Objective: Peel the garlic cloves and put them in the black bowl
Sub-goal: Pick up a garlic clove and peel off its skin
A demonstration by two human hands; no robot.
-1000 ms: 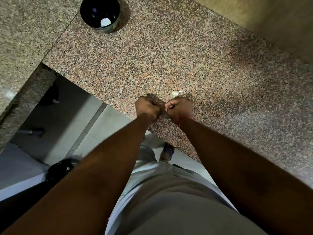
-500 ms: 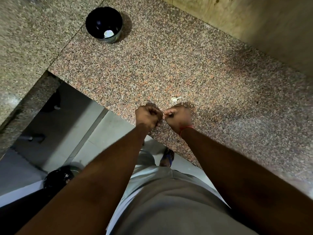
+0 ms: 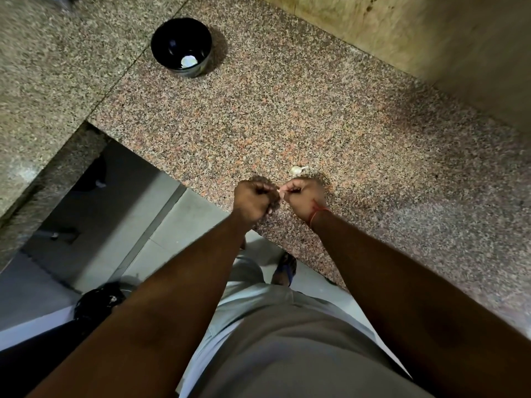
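Garlic is what you hold at the near edge of the speckled pink granite desk [image 3: 287, 110]: a small pale garlic clove [image 3: 280, 191] peeks out at the fingertips of your right hand [image 3: 304, 201], pinched there with the fingers curled tightly round it. Your left hand [image 3: 253, 201] sits just beside it, its fingers clenched into a fist and its knuckles close to the clove; whether those fingers touch the clove or grip any skin cannot be told, since the fist hides them. A thin red thread [image 3: 316, 215] circles your right wrist.

Just beyond your right hand, a second whitish unpeeled garlic clove [image 3: 297, 170] lies on the desk, near the knuckles but apart from them. Well away, toward the far left of the desk, stands the round glossy black bowl [image 3: 172, 38], upright, with one pale peeled clove [image 3: 188, 61] resting at its bottom. Below the desk edge you can see grey floor tiles [image 3: 172, 239] and a dark round bin [image 3: 97, 303].
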